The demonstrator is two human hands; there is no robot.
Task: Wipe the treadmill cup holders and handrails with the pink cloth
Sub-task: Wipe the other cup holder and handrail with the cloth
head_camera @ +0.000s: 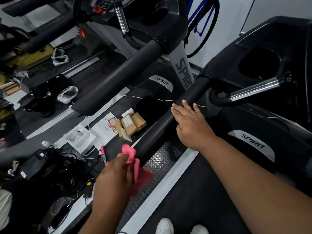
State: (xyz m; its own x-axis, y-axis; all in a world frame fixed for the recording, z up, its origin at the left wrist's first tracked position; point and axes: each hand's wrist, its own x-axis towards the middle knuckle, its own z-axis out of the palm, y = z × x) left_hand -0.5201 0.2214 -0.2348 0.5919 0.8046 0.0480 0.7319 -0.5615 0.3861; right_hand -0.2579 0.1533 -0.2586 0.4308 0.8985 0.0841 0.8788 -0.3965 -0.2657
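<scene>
Item: pink cloth (133, 159); bunched in my left hand (116, 168), grip closed around it, held just beside the lower end of the handrail (162, 130); whether it touches the foam I cannot quite tell.

Item: right hand (190, 122); laid flat on the same handrail higher up, fingers straight, grip open, holding nothing.

Item: cup holder (258, 65); deep black well, well apart from the cloth; by my judgement not yet reached.

Hazards, as I judge them: a thin white cable (165, 100) crosses the rail at the right fingertips; a wipe run up the rail could snag and drag it; the right hand lies in the cloth's path, so a patch goes unwiped unless it lifts; the cloth's loose tail hangs below the grip; if dropped, it would land among the small boxes (130, 124) on the floor beside the rail.
</scene>
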